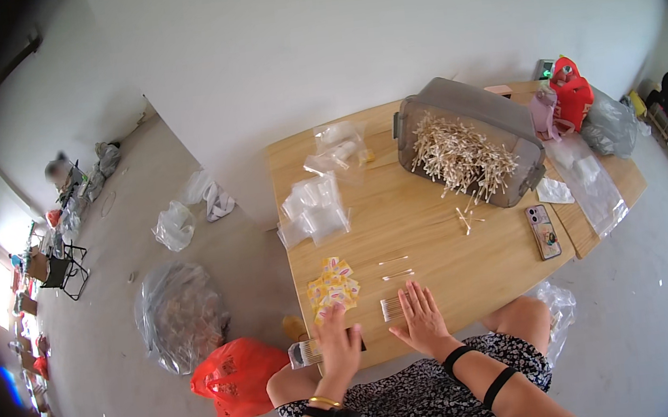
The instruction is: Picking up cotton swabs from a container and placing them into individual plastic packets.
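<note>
My right hand [422, 321] lies flat with its fingers stretched out, beside and partly over a short row of cotton swabs [391, 309] on the table. Three loose swabs [395, 274] are just beyond it. At the near left, my left hand [338, 344] reaches to the lower edge of a pile of small yellow and white cards [333, 288], fingers extended and thumb apart. Next to its wrist side, a clear packet of swabs [304, 354] sticks out at the table's edge. No object shows in either hand.
A grey plastic bin [451, 86] tipped on its side spills many swabs toward me. Clear bags [314, 208] lie at the left of the wooden table [382, 203]; a phone [543, 231] is at the right. A red bag [238, 377] and a large clear sack [181, 316] stand on the floor.
</note>
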Tool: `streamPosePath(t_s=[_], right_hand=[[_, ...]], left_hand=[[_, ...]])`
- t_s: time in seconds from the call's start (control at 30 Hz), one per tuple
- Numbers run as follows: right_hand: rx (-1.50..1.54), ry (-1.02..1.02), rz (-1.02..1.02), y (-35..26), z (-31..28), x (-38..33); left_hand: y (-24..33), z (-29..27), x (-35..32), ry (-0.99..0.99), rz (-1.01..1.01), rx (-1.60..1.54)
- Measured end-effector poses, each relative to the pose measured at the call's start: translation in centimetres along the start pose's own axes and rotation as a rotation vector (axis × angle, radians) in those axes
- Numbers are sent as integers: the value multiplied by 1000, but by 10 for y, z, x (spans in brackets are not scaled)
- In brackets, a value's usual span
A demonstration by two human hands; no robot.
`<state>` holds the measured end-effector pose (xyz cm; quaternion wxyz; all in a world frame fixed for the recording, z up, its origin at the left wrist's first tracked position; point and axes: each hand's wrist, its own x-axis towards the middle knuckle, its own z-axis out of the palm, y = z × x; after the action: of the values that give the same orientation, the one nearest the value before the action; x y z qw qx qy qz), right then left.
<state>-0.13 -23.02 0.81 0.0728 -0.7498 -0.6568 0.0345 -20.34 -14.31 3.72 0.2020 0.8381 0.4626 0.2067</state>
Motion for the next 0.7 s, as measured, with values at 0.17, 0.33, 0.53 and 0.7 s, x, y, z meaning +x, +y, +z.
streamPosePath(t_s=[0.17, 0.33, 0.53, 0.7], right_hand=[[33, -33, -86, -57, 13, -3], [51, -22, -118, -87, 22, -4], [131, 48, -135, -103, 22, -3], [166, 9, -152, -120, 23, -2]], left_hand=[[-95, -31, -43, 184, -279, 2], [-100, -16, -42, 119, -538, -304], [-132, 24, -35, 168, -800, -444], [-138, 42, -38, 305, -956, -923]])
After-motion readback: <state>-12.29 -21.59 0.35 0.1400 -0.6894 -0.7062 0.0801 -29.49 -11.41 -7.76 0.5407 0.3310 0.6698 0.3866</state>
